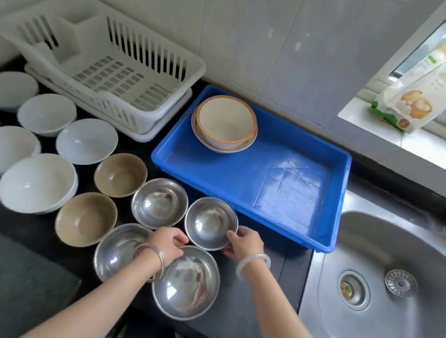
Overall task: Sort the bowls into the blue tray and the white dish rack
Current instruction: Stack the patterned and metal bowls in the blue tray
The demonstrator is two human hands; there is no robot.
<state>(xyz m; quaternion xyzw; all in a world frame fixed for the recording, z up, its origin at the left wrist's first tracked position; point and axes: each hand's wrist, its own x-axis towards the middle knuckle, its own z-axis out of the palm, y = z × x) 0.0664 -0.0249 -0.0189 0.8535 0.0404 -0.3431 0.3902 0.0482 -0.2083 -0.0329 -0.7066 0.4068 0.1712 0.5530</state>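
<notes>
Because the steel bowl [210, 223] stands closest to the tray [287, 186], just off its near wall, it is the one I take with both hands. My right hand [245, 245] grips its right rim with fingers curled round the edge, since thin, slick metal gives little else to hold. My left hand [168, 244] lies at the bowl's near-left edge with fingers curled toward the rim; whether they grip it or only touch it I cannot tell. That hand hangs over the gap between the other steel bowls [159, 202], which crowd in on that side. I judge a straight lift is wanted so as not to knock them.

The bowl rests on the desk [245, 307], not yet raised. All the bowls stand grouped by kind, which makes sorting easy. White bowls [86, 140] are at the left in front of the rack [136, 112], two tan bowls [121, 174] are in the middle, and steel ones are at the right by the tray. Two cream bowls [225, 123] sit nested in the tray's far-left corner, leaving most of its floor free. The rack holds no bowl that I can see. I judge the task barely begun and this bowl likeliest bound for the tray, though which kind goes where the scene doesn't settle. The sink [400, 304] lies just right of the tray.
</notes>
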